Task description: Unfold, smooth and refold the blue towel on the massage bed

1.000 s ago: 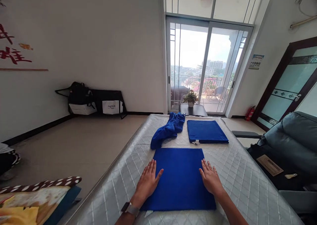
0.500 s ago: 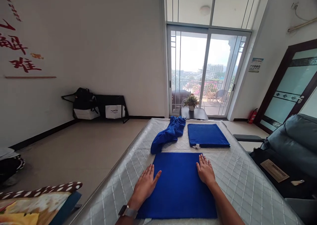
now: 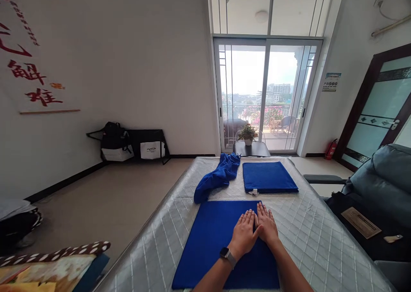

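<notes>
A flat blue folded cloth (image 3: 208,245) lies squared out on the quilted mattress (image 3: 154,240) in front of me. My left hand (image 3: 245,236), with a watch on its wrist, rests flat on the cloth right of its middle. Beside it, my right hand (image 3: 267,225) lies flat over the cloth's upper right edge, fingers stretched forward. The two hands touch or nearly touch at the thumbs. Beyond the cloth, a crumpled blue cloth (image 3: 218,176) sits at the left, touching or close to its far edge. A neatly folded blue cloth (image 3: 269,177) with a white tag lies at the right.
A dark grey armchair (image 3: 379,176) stands close along the mattress's right side, with a brown card (image 3: 361,221) on it. Behind the mattress is a chair (image 3: 257,150) bearing a potted plant (image 3: 248,132). Patterned bedding (image 3: 61,266) sits low at the left.
My left hand has slid right across the cloth, from its left edge to beside my right hand. The right hand stays at the right edge. The view has shifted slightly.
</notes>
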The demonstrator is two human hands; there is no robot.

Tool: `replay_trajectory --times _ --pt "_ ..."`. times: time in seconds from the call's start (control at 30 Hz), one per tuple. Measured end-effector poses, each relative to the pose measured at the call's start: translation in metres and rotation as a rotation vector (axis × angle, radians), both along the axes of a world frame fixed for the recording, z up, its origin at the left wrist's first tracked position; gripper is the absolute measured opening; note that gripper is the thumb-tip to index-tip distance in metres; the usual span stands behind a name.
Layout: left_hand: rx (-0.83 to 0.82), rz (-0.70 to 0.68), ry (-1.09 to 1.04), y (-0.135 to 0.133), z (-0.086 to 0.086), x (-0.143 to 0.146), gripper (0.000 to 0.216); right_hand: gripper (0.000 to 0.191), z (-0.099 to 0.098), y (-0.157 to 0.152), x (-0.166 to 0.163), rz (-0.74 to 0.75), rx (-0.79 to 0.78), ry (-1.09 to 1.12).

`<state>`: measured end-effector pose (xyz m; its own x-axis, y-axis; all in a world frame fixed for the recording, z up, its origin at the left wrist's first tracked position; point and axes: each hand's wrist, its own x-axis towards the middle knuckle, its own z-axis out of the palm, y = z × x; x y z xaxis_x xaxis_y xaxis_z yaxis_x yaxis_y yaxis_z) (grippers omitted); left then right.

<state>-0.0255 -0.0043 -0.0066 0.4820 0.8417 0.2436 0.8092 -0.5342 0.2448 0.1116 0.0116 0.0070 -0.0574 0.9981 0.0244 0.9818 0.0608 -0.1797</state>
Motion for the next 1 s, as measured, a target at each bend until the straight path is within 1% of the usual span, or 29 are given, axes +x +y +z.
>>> replay_trajectory --times 0.03,0.1,0.23,0.33,0.43,0.5,0.57,0.77,0.9,1.0 --pt "-0.009 0.025 0.004 0.002 -0.001 -0.007 0.068 0.063 0.0 0.0 0.0 -0.011 0.002 0.013" --pt "-0.016 0.092 0.025 0.007 -0.003 -0.032 0.072 0.064 0.0 0.001 -0.001 -0.028 0.004 0.038" --pt "0.015 0.262 0.089 0.017 -0.01 -0.104 0.076 0.065 0.0 0.002 -0.003 -0.045 0.002 0.058" --pt "0.072 0.333 0.128 0.022 -0.019 -0.156 0.072 0.065 -0.001 0.002 -0.003 -0.049 0.001 0.04" --pt "0.103 0.418 0.123 0.024 -0.027 -0.189 0.074 0.065 -0.001 0.002 -0.004 -0.056 -0.006 0.019" --pt "0.108 0.472 0.102 0.025 -0.031 -0.197 0.079 0.065 0.001 0.002 -0.005 -0.062 -0.014 0.006" --pt "0.121 0.497 0.08 0.026 -0.034 -0.198 0.081 0.066 0.003 0.003 -0.006 -0.068 -0.028 -0.008" --pt "0.157 0.476 0.038 0.032 -0.046 -0.198 0.079 0.065 0.012 0.013 -0.007 -0.084 -0.04 -0.027" --pt "0.157 0.469 0.044 0.035 -0.052 -0.202 0.073 0.065 0.006 0.016 -0.007 -0.099 -0.023 -0.019" --pt "0.144 0.483 0.061 0.035 -0.05 -0.205 0.075 0.065 -0.001 0.017 -0.006 -0.108 -0.001 0.003"
